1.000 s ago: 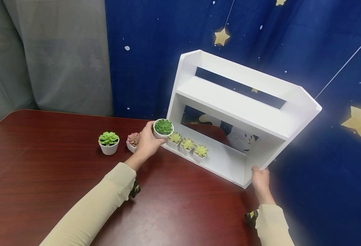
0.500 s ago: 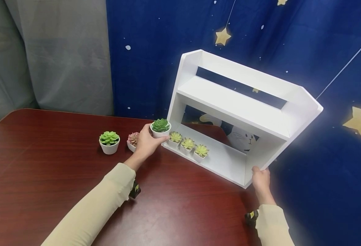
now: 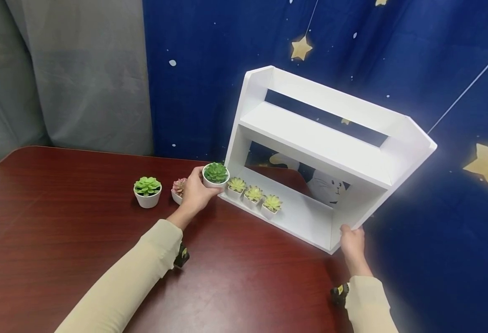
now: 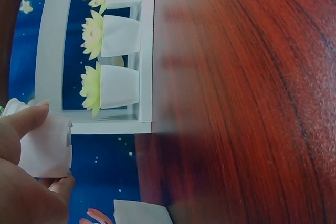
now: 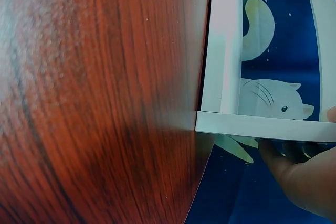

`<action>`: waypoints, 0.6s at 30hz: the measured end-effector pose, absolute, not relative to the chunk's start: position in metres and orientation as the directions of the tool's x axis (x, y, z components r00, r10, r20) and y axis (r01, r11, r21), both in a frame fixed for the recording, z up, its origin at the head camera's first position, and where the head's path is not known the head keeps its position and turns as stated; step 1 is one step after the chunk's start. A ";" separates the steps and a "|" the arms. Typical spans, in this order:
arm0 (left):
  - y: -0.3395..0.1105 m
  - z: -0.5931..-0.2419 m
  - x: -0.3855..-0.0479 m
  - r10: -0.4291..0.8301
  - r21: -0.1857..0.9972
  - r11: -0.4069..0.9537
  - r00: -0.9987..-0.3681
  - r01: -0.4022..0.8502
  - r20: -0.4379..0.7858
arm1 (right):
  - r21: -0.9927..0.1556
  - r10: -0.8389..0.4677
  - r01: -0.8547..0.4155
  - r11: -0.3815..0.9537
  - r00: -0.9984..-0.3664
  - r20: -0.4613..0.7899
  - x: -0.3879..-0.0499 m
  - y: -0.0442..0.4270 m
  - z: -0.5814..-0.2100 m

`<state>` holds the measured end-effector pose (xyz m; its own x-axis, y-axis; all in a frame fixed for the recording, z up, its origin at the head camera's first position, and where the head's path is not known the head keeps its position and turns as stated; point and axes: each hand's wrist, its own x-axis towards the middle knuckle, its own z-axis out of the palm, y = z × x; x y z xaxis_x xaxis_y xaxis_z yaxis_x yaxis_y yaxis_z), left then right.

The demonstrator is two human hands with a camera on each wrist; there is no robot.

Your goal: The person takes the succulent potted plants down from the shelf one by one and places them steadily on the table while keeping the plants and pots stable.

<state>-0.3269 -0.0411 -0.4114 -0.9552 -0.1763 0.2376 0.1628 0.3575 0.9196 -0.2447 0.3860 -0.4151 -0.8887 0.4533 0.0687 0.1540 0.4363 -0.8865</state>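
A starry blue curtain [image 3: 210,83] hangs behind the white shelf [image 3: 316,141], a red-brown table [image 3: 252,273] beneath it and a grey curtain [image 3: 90,78] left of it, while the right hand [image 3: 353,245] grips its right side and the left hand [image 3: 196,192] holds a potted succulent [image 3: 216,174] beside its left end.

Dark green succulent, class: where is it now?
In the head view, just left of centre, the dark green succulent is in the left grip, beside the white shelf and its leftmost yellow-green succulent.
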 end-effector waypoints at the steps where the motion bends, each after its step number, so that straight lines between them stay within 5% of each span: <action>1: -0.041 -0.412 -0.327 -0.177 0.920 0.355 -0.954 0.166 0.241 | -0.887 0.452 0.156 0.436 -0.889 0.066 -0.245 0.386 -0.415; 18: -0.040 -0.417 -0.327 -0.163 0.915 0.376 -0.961 0.149 0.223 | -0.886 0.461 0.147 0.440 -0.884 0.082 -0.245 0.385 -0.416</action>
<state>-0.3266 -0.0398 -0.4171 -0.9611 -0.1627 0.2231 0.1486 0.3763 0.9145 -0.2446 0.3850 -0.4161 -0.8836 0.4610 0.0821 0.1470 0.4397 -0.8861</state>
